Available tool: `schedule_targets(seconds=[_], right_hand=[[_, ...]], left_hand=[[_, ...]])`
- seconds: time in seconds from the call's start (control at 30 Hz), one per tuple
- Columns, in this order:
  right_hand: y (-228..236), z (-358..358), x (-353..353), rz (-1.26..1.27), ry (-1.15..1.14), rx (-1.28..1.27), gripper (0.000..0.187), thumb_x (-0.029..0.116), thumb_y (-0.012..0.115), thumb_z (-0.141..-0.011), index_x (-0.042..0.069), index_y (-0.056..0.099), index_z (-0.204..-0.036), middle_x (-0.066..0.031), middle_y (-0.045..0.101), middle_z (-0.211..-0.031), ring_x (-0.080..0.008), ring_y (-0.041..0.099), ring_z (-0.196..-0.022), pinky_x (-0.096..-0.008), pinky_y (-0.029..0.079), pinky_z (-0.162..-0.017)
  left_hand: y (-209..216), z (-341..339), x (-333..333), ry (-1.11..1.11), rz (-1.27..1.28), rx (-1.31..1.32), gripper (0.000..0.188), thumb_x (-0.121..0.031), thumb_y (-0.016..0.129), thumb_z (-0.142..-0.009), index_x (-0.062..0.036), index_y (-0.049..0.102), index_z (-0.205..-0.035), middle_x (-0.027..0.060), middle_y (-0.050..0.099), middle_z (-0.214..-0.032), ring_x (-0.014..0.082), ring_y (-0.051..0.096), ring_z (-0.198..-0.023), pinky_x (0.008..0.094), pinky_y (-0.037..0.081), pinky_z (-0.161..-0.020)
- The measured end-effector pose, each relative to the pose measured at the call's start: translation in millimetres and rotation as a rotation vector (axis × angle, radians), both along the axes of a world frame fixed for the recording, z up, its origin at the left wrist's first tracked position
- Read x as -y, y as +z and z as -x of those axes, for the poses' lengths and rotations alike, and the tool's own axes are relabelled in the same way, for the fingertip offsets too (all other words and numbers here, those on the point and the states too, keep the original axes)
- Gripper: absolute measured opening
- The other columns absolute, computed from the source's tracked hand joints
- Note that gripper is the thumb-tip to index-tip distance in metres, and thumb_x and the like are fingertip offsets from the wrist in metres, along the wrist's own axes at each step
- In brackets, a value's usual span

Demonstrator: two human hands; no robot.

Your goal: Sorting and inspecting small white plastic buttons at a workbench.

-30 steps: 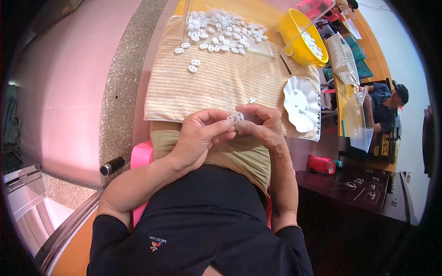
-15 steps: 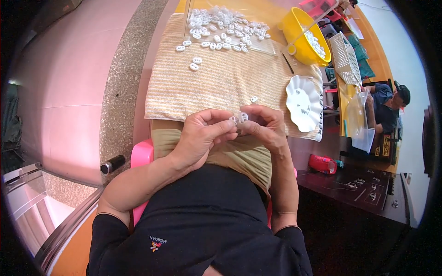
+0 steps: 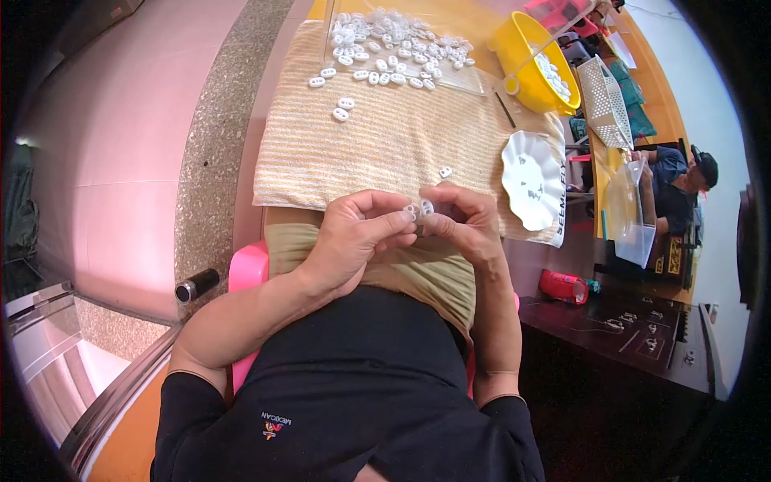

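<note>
My left hand (image 3: 353,237) pinches a small whitish ring-shaped piece (image 3: 410,211) between thumb and forefinger. Close beside it, my right hand (image 3: 472,229) grips a white oval plastic piece with two holes (image 3: 426,207). The two pieces almost meet over the near edge of the striped towel (image 3: 345,165); whether they touch I cannot tell. One small white piece (image 3: 446,172) lies on the towel just beyond my right fingers. Two white oval pieces (image 3: 345,104) rest farther off to the left.
A heap of white ovals (image 3: 385,40) lies at the far side by a clear tray. To the right are a scalloped white dish (image 3: 526,165) with dark bits, a thin dark stick (image 3: 505,109) and a yellow basin (image 3: 514,48). Another person (image 3: 679,181) sits at the far right.
My hands keep almost the same pose, both pieces still pinched. The whole view has shifted very slightly.
</note>
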State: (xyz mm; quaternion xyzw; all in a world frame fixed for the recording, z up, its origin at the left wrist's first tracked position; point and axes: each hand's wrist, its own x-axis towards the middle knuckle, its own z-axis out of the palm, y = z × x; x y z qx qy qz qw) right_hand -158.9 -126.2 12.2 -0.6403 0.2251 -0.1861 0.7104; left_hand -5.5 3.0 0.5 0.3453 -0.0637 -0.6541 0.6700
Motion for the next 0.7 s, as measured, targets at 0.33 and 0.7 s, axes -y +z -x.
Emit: schedule_targets(seconds=[0.33, 0.7], right_hand=[[-0.7, 2.9, 0.4, 0.028, 0.023, -0.034, 0.031, -0.002, 0.07, -0.082, -0.007, 0.062, -0.112, -0.0072, 0.063, -0.1, -0.0125, 0.062, -0.091, -0.0245, 0.05, -0.08], [-2.0, 4.1, -0.4, 0.011, 0.056, -0.04, 0.028, -0.001, 0.071, -0.081, -0.006, 0.064, -0.108, -0.0077, 0.065, -0.1, -0.013, 0.062, -0.091, -0.0253, 0.05, -0.08]], left_hand=[[-1.1, -0.1, 0.2, -0.023, 0.0, 0.006, 0.014, -0.004, 0.066, -0.087, 0.0011, 0.062, -0.1, 0.008, 0.067, -0.094, 0.0122, 0.064, -0.078, 0.0236, 0.055, -0.072], [-2.7, 0.7, 0.6, -0.058, -0.004, 0.047, 0.013, -0.007, 0.067, -0.087, -0.0006, 0.063, -0.099, 0.0058, 0.067, -0.089, 0.0096, 0.064, -0.076, 0.0204, 0.052, -0.067]])
